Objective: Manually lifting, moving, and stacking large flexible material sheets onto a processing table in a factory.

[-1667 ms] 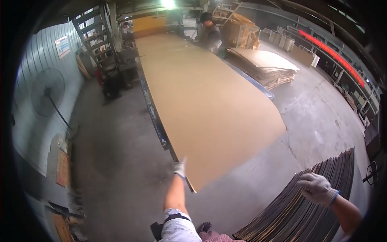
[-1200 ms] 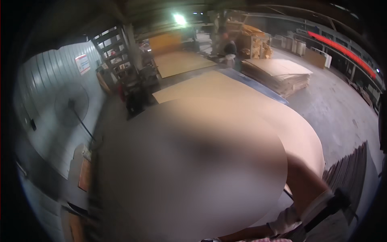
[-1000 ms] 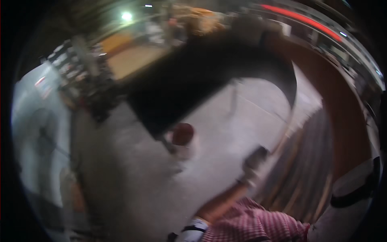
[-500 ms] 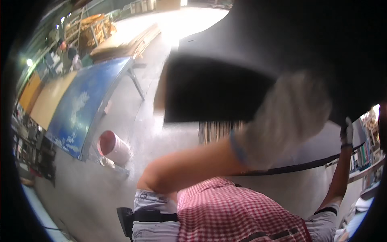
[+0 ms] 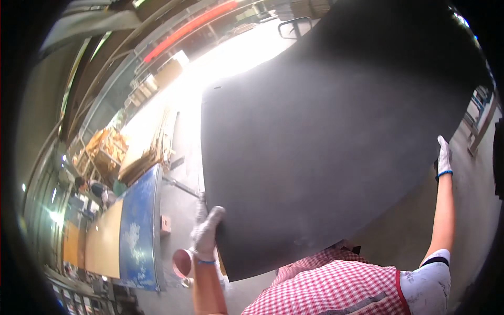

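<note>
A large black sheet [image 5: 315, 152] spans the middle of the head view, tilted in front of my body. My left hand [image 5: 206, 233], in a whitish knit glove, grips its left edge near the lower corner, thumb on the front face and fingers partly behind. On the opposite side my right hand [image 5: 444, 155], gloved alike with a blue cuff, holds the right edge; its fingers are partly hidden. The sheet's far end runs up into shadow at the top.
A table with a blue [image 5: 140, 236] and tan top stands to the left. A pink bucket [image 5: 182, 262] is on the floor near my left arm. Stacked flat boards [image 5: 147, 157] lie beyond the table. Another person [image 5: 97, 190] is at the far left. A metal frame [image 5: 480, 123] stands at right.
My left hand has moved from across the sheet to its left edge and grips it. The view has swung, and the sheet shows its broad face. My right hand keeps its edge.
</note>
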Demonstrator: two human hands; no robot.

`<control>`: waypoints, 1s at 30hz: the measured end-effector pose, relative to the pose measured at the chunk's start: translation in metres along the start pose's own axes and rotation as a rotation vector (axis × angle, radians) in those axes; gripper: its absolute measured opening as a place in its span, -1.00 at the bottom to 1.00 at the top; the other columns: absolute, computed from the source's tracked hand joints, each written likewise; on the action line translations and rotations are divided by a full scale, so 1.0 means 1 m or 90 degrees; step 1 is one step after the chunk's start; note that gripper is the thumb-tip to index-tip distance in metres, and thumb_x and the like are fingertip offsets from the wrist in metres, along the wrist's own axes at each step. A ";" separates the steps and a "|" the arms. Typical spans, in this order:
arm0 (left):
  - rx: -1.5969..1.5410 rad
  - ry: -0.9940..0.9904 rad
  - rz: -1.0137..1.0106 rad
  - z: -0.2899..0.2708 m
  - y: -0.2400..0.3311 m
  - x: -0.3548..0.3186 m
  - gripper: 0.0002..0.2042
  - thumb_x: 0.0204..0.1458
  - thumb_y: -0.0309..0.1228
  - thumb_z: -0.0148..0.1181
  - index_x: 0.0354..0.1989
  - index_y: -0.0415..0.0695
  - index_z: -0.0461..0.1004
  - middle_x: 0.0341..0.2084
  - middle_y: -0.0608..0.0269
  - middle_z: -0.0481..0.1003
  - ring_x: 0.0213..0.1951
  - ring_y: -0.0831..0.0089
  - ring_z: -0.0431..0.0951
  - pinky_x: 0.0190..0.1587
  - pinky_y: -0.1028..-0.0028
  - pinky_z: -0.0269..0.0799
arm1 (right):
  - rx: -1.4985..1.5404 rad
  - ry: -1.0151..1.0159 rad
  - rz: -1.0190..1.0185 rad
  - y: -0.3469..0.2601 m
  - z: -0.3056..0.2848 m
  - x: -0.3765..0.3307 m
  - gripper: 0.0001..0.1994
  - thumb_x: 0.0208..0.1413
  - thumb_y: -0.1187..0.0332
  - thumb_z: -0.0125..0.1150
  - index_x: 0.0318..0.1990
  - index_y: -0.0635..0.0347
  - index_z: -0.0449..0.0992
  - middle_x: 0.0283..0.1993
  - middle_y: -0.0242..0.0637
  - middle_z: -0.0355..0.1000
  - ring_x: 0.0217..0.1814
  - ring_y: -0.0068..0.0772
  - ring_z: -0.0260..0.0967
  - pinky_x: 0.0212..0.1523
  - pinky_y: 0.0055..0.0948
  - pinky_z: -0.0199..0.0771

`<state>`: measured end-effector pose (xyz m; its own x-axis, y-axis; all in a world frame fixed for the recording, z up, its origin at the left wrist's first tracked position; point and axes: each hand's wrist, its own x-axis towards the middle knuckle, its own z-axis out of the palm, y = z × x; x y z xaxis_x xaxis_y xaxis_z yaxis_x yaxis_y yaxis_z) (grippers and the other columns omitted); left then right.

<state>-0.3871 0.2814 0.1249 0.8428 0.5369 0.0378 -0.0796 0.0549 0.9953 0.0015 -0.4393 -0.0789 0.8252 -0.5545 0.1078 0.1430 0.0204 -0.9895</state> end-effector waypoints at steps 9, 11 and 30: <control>0.008 -0.068 -0.006 0.076 -0.014 0.016 -0.40 0.14 -0.55 0.02 0.36 -0.19 -0.02 0.00 0.08 0.39 -0.12 0.39 0.49 -0.17 0.50 0.50 | -0.067 0.120 0.039 -0.027 0.043 -0.029 -0.01 -0.08 0.05 0.38 0.31 0.59 -0.04 0.35 0.15 0.09 0.41 -0.06 0.03 0.32 -0.32 0.11; -0.081 -0.136 -0.027 0.071 -0.029 0.018 -0.41 0.14 -0.57 -0.03 0.37 -0.13 -0.03 0.03 0.05 0.37 -0.11 0.33 0.50 -0.15 0.44 0.53 | -0.111 0.134 0.027 -0.031 0.053 -0.040 -0.01 -0.09 0.05 0.39 0.30 0.60 -0.03 0.36 0.16 0.06 0.42 -0.07 0.01 0.33 -0.32 0.09; 0.110 -0.031 0.060 0.044 -0.037 0.004 -0.52 0.20 -0.38 0.04 0.28 -0.16 0.15 -0.06 0.09 0.40 -0.12 0.38 0.45 -0.05 0.45 0.43 | -0.285 0.202 -0.102 -0.076 0.086 -0.068 -0.20 -0.03 0.01 0.28 0.16 0.59 0.21 0.25 0.18 0.21 0.30 -0.04 0.16 0.29 -0.28 0.14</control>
<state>-0.3574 0.2445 0.0924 0.8615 0.4906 0.1309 -0.0702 -0.1403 0.9876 -0.0188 -0.3312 -0.0025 0.5985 -0.7454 0.2934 -0.0498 -0.4002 -0.9151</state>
